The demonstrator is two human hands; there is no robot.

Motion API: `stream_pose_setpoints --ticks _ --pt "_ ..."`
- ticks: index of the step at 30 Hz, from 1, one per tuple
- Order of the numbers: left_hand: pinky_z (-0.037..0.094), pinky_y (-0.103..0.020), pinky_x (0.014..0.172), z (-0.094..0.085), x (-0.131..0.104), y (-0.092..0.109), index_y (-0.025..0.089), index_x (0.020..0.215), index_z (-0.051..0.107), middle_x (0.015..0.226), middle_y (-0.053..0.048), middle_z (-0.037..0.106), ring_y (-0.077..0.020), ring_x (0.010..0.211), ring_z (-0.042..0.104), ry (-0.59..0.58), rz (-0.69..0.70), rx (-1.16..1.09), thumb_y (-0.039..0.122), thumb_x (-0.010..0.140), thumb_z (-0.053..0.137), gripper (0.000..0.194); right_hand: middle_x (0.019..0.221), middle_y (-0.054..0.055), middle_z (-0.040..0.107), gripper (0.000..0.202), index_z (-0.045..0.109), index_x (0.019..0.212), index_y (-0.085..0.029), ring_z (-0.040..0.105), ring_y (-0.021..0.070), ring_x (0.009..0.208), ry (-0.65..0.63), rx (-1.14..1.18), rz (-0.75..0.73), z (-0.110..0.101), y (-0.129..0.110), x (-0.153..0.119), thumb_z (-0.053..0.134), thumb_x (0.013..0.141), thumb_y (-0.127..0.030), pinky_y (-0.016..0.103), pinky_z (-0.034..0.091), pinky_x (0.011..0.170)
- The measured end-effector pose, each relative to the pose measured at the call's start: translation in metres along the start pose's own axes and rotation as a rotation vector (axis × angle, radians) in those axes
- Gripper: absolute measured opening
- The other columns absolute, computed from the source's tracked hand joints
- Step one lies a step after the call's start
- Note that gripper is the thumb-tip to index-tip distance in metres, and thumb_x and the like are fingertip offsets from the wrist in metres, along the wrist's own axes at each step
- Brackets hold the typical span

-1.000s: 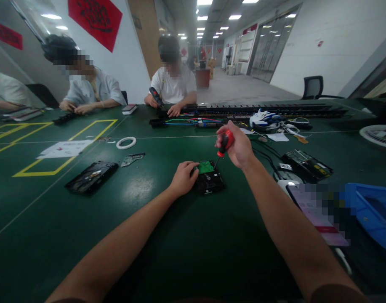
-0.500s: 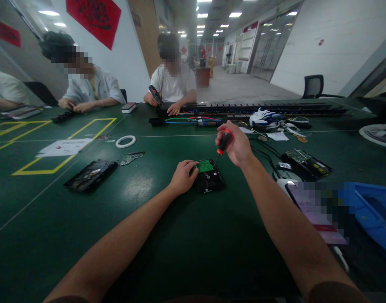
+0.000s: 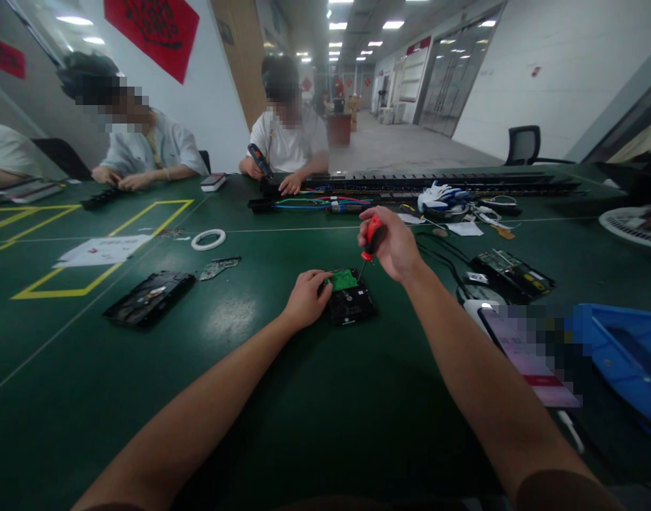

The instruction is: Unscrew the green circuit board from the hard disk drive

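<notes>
On the green table in front of me lies a black hard drive (image 3: 351,306) with a green circuit board (image 3: 344,279) at its far side. My left hand (image 3: 308,297) grips the drive's left edge, its fingertips over the board's corner; the thumb is partly hidden. A red and black screwdriver (image 3: 375,236) is held in my right hand (image 3: 393,245), closed around the handle. Its shaft slants down to the right part of the board, and the tip's exact contact is too small to make out.
Left of the drive lie an opened black casing (image 3: 150,298), a loose circuit board (image 3: 219,267) and a white ring (image 3: 208,239). To the right are another drive-like unit (image 3: 512,274), a phone (image 3: 522,351) and a blue bin (image 3: 631,355). Two co-workers sit opposite, one holding a power screwdriver (image 3: 260,160).
The screwdriver's handle has turned a little in my right hand, showing more red. My left hand stays on the hard drive. The whole view has shifted slightly.
</notes>
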State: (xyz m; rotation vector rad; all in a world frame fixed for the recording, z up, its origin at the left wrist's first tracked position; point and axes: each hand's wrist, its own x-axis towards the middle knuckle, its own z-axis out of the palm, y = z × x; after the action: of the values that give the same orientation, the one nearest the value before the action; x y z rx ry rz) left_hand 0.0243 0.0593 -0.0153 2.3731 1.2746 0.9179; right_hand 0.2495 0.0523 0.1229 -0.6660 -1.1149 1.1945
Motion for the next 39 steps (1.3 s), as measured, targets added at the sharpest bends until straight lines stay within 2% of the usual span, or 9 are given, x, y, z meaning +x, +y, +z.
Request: stream_pose_setpoints --ticks 3,9,12,16,20,23,28,36,39 --pt "0.05 -0.053 0.117 -0.0003 -0.0002 -0.0002 0.02 0.136 0.072 0.135 -0.013 0.07 -0.0318 0.131 0.061 0.0 0.003 -0.003 0.03 0.107 0.058 0.034 0.077 -0.001 0.066 0.042 0.074 0.089 -0.024 0.062 0.0143 0.066 -0.014 -0.001 0.005 -0.0028 0.0008 0.0022 0.069 0.09 -0.066 0.031 0.052 0.065" --pt "0.05 -0.053 0.118 0.0012 -0.0001 -0.0018 0.021 0.135 0.072 0.135 -0.012 0.071 -0.0317 0.132 0.061 0.01 0.008 -0.005 0.03 0.106 0.059 0.033 0.086 0.001 0.073 0.029 0.069 0.088 -0.025 0.071 0.0179 0.081 0.047 -0.018 -0.026 -0.0034 0.0015 0.0018 0.079 0.084 -0.051 0.034 0.058 0.081" --pt "0.05 -0.052 0.117 0.002 0.0002 -0.0023 0.022 0.135 0.072 0.133 -0.012 0.071 -0.0311 0.13 0.062 0.016 0.016 -0.002 0.029 0.106 0.059 0.033 0.081 0.0 0.074 0.027 0.065 0.091 -0.026 0.071 0.0184 0.077 -0.002 -0.006 -0.005 0.0008 -0.0008 -0.0014 0.078 0.085 -0.049 0.036 0.058 0.079" --pt "0.05 -0.051 0.117 0.0023 0.0005 -0.0014 0.022 0.134 0.072 0.133 -0.012 0.071 -0.0306 0.13 0.062 0.02 0.012 0.0 0.029 0.106 0.059 0.032 0.079 -0.002 0.07 0.024 0.074 0.104 -0.026 0.066 0.0163 0.075 -0.038 -0.107 -0.04 0.002 -0.0047 -0.0035 0.075 0.089 -0.045 0.032 0.054 0.074" --pt "0.05 -0.052 0.117 0.0013 0.0003 0.0003 0.021 0.134 0.073 0.133 -0.013 0.071 -0.0315 0.13 0.062 0.018 0.006 0.005 0.029 0.106 0.058 0.032 0.076 -0.001 0.065 0.019 0.077 0.089 -0.025 0.063 0.0155 0.075 -0.002 -0.169 -0.091 -0.0009 -0.0054 -0.002 0.073 0.09 -0.043 0.031 0.052 0.075" --pt "0.05 -0.052 0.117 0.0002 -0.0003 0.0014 0.021 0.135 0.072 0.134 -0.012 0.07 -0.0314 0.131 0.061 0.011 0.002 0.0 0.029 0.107 0.058 0.033 0.079 0.001 0.067 0.026 0.072 0.077 -0.025 0.065 0.0174 0.076 0.007 -0.128 -0.072 -0.0017 -0.0041 -0.0006 0.073 0.089 -0.047 0.035 0.055 0.078" --pt "0.05 -0.053 0.118 -0.0009 -0.0008 0.0033 0.021 0.136 0.072 0.136 -0.012 0.07 -0.0313 0.131 0.061 0.008 -0.013 0.001 0.03 0.107 0.058 0.033 0.079 0.001 0.065 0.042 0.074 0.083 -0.025 0.062 0.0173 0.071 -0.009 -0.044 -0.021 -0.0021 -0.0024 0.0011 0.065 0.092 -0.064 0.036 0.056 0.077" --pt "0.051 -0.053 0.117 -0.0024 -0.0001 0.0062 0.02 0.135 0.072 0.134 -0.013 0.071 -0.0325 0.131 0.061 0.006 -0.022 -0.002 0.03 0.106 0.058 0.033 0.08 0.0 0.063 0.017 0.08 0.09 -0.026 0.057 0.0168 0.074 0.036 -0.203 -0.108 -0.0033 -0.0076 -0.0005 0.073 0.089 -0.042 0.032 0.05 0.07" --pt "0.051 -0.053 0.117 -0.0028 -0.0001 0.0062 0.022 0.134 0.073 0.133 -0.012 0.071 -0.0317 0.131 0.062 0.01 -0.014 -0.001 0.029 0.106 0.058 0.032 0.087 0.001 0.07 0.016 0.074 0.085 -0.026 0.064 0.0184 0.08 0.043 -0.148 -0.075 -0.0017 -0.0075 -0.0016 0.077 0.086 -0.042 0.036 0.055 0.079"
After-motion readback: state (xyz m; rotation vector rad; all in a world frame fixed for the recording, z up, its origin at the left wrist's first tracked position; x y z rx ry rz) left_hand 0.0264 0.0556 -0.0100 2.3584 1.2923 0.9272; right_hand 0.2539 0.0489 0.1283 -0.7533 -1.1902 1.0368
